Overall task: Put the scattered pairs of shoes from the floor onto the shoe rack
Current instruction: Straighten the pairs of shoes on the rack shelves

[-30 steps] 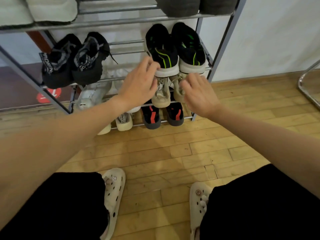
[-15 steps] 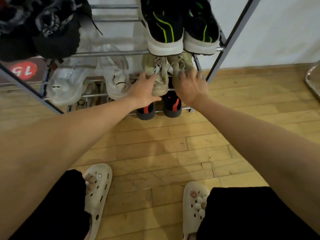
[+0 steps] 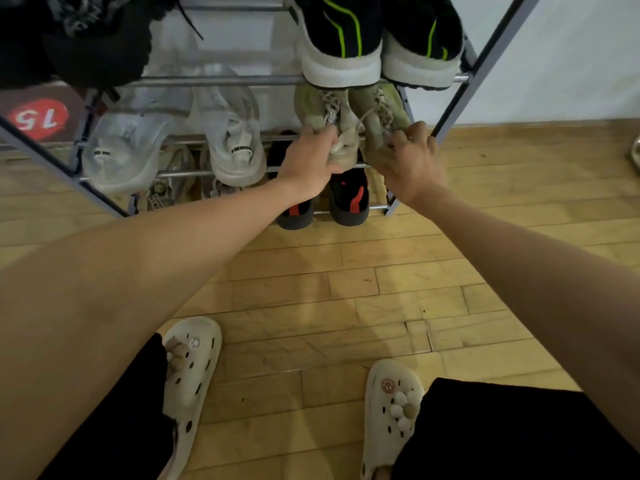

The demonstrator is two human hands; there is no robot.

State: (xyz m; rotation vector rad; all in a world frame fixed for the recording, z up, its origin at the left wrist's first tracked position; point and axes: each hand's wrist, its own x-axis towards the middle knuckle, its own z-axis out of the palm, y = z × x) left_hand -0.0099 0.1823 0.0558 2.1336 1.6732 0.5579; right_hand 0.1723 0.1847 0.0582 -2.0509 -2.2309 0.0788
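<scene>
1. The pale green sneakers (image 3: 349, 123) sit side by side on the shoe rack's (image 3: 221, 80) middle tier, toes tucked back under the black-and-green pair (image 3: 377, 46) above, heels hanging over the front bar.
2. Left hand (image 3: 308, 164) is clamped around the heel of the left sneaker; right hand (image 3: 412, 164) is curled tight on the heel of the right one. Both grips are firm.
3. Risk one: the heels overhang the bar. Let go too early and either shoe could tip forward and drop onto the black-and-red pair (image 3: 325, 202) on the tier below, or out onto the floor (image 3: 311, 289).
4. Risk two: push too hard and the toes could slide between the tier's bars, because there is no solid shelf.
5. Risk three: loose laces dangle by the fingers and may snag as the hands pull away.
6. Risk four: lifting the heels could nudge the soles of the black-and-green pair overhead.
</scene>
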